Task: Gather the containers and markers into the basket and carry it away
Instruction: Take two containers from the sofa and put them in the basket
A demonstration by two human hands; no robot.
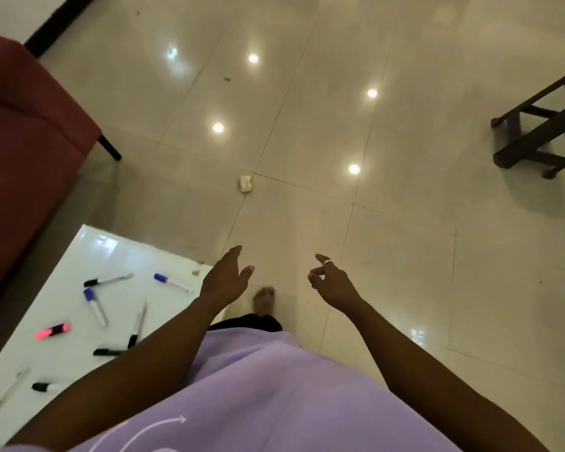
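Observation:
Several markers lie scattered on a low white table (79, 256) at the lower left: a blue-capped marker (173, 281), another blue-capped one (94, 305), a black-capped one (106, 280) and a pink highlighter (53, 331). My left hand (225, 278) hovers past the table's right corner, fingers apart, holding nothing. My right hand (331, 282) hangs over the floor with fingers loosely curled and empty, a ring on one finger. No basket or container shows in view.
A dark red sofa (23, 151) stands at the left beside the table. A dark wooden stool (542, 125) stands at the right. A small white object (246, 183) lies on the glossy tiled floor (405, 223) ahead. My bare foot (264, 301) is below my hands.

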